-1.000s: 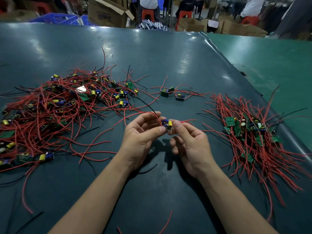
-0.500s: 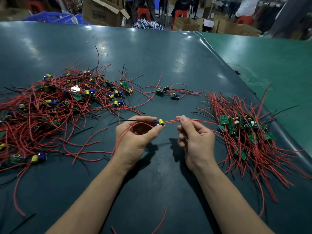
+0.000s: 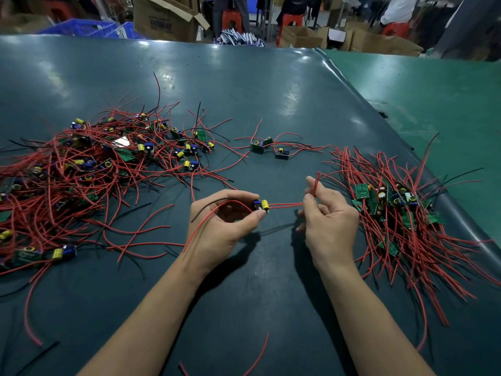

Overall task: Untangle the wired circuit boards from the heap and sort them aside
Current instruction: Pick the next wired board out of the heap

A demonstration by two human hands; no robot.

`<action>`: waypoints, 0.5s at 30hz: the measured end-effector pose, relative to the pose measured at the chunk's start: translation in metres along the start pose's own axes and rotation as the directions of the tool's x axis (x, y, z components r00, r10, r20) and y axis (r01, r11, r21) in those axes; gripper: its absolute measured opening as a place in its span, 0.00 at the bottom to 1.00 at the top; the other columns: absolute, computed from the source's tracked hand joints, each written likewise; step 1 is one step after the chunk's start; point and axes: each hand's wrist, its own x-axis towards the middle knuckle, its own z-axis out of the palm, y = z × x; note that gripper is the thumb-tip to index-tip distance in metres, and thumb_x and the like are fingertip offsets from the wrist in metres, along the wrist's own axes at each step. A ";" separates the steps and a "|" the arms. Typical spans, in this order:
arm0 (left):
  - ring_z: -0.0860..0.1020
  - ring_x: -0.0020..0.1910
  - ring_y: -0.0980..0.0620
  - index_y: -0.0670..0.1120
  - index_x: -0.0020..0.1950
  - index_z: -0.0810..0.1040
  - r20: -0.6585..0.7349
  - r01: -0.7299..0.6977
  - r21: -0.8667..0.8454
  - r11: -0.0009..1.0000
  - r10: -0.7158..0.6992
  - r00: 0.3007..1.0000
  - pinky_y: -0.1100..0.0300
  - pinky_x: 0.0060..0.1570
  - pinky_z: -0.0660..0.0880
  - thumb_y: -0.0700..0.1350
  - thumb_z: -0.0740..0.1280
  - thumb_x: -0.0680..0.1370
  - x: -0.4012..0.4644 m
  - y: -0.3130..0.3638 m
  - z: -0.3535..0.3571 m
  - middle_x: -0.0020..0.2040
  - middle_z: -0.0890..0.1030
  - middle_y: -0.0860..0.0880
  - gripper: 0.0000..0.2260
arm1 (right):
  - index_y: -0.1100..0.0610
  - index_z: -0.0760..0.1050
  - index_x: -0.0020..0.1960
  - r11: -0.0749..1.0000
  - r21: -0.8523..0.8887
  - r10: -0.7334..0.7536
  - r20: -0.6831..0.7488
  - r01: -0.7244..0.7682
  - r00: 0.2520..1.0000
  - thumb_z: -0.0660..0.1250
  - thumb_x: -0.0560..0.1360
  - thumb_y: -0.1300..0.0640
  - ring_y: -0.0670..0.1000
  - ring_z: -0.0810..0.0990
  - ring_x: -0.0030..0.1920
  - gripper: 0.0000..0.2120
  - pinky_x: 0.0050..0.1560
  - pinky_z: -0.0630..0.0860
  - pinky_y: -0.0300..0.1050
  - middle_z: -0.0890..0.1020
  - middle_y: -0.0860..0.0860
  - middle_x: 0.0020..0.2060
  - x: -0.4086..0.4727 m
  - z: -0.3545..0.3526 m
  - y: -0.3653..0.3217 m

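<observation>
A small circuit board (image 3: pixel 261 206), with a yellow cylinder and a blue part, is pinched in the left hand (image 3: pixel 226 221) above the dark green mat (image 3: pixel 271 90). Its thin red wires (image 3: pixel 287 204) are pinched taut by the right hand (image 3: pixel 326 217). A tangled heap (image 3: pixel 89 169) lies left; a sorted pile (image 3: pixel 401 213) right. Lettering on the cardboard box (image 3: pixel 168 19) is not readable.
</observation>
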 end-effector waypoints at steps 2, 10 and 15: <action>0.82 0.38 0.53 0.40 0.46 0.83 -0.015 0.013 -0.025 1.000 -0.013 1.000 0.65 0.42 0.77 0.32 0.77 0.68 0.001 -0.001 -0.001 0.40 0.85 0.46 0.09 | 0.47 0.80 0.56 0.999 0.032 0.006 -0.011 -0.006 1.000 0.67 0.77 0.64 0.47 0.78 0.32 0.14 0.26 0.75 0.41 0.79 0.46 0.42 0.001 0.000 -0.001; 0.83 0.39 0.54 0.41 0.46 0.84 -0.074 0.009 -0.041 0.999 -0.012 0.997 0.66 0.42 0.76 0.33 0.77 0.68 0.008 0.001 -0.008 0.40 0.86 0.47 0.09 | 0.57 0.64 0.75 0.983 0.174 0.047 0.031 -0.051 0.998 0.61 0.81 0.65 0.48 0.82 0.31 0.23 0.28 0.78 0.39 0.85 0.49 0.37 0.002 -0.001 -0.005; 0.83 0.41 0.53 0.42 0.47 0.84 -0.009 0.062 -0.102 0.993 -0.064 0.998 0.66 0.43 0.76 0.33 0.76 0.68 0.004 -0.001 -0.010 0.42 0.86 0.46 0.10 | 0.56 0.61 0.77 0.971 0.238 0.033 0.011 -0.034 0.999 0.59 0.82 0.64 0.48 0.82 0.30 0.24 0.25 0.77 0.39 0.86 0.49 0.40 0.003 -0.004 -0.008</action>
